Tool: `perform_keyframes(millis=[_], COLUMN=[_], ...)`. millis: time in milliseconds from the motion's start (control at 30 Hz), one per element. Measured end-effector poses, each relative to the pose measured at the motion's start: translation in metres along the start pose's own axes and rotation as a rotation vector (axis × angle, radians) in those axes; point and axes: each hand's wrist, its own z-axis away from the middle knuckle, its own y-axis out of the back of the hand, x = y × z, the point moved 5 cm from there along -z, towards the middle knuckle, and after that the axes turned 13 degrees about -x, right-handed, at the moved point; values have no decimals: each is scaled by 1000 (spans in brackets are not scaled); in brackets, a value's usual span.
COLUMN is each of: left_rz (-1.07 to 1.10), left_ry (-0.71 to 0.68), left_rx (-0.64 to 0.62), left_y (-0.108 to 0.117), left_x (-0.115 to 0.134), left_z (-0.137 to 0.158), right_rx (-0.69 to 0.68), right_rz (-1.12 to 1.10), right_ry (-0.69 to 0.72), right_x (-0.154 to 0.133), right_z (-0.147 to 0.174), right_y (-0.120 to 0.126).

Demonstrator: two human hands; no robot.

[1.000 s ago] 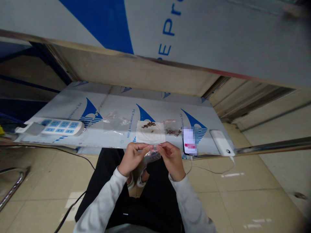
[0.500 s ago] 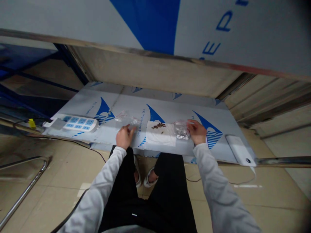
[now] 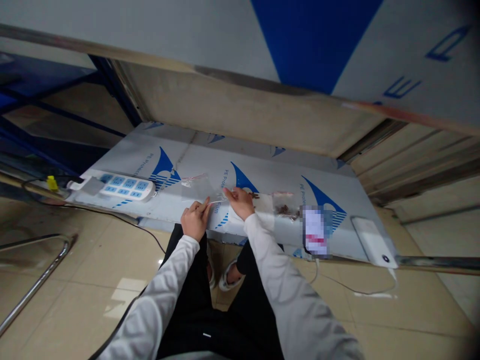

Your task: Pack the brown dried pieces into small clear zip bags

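Note:
A clear plastic zip bag lies on the film-covered board in front of me. My left hand is closed at its near edge, with thumb and forefinger together on the plastic. My right hand pinches the bag's right end, thumb and fingertips meeting there. Partly behind the right hand is a white sheet, with a few small brown pieces, perhaps screws, showing at its far edge. A second clear bag holding small dark pieces sits right of the sheet.
A white power strip with blue sockets lies at the left, its cable trailing over the front edge. On the right are a pixelated phone-like object and a white box-shaped device with a cord. A film-covered panel overhangs the board.
My right hand has left the filled bag at the right and moved left to the other bag, now covering part of the sheet. My left hand has closed its fingers on that bag.

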Motion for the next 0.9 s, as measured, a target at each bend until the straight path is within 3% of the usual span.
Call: perform_keyframes(millis=[133, 267, 400, 500, 667, 800, 900], left_rz=[111, 507, 978, 1180, 1254, 1159, 1067], left_ry=[-87, -61, -20, 34, 7, -85, -129], left_rx=[84, 139, -67, -179, -325, -408, -457], left_y=[16, 46, 53, 50, 50, 54, 57], left_x=[5, 23, 53, 68, 79, 85, 86], left_z=[10, 25, 35, 41, 51, 55, 57], right_rx=[-28, 48, 107, 86, 7, -78, -93], right_rz=[-71, -69, 73, 60, -334, -674, -768], right_ry=[40, 148, 323, 347, 180, 53, 22], right_x=[-20, -43, -63, -61, -40, -30, -26], right_z=[0, 43, 95, 119, 134, 139, 142], right_y=[-14, 0, 14, 22, 30, 30, 31])
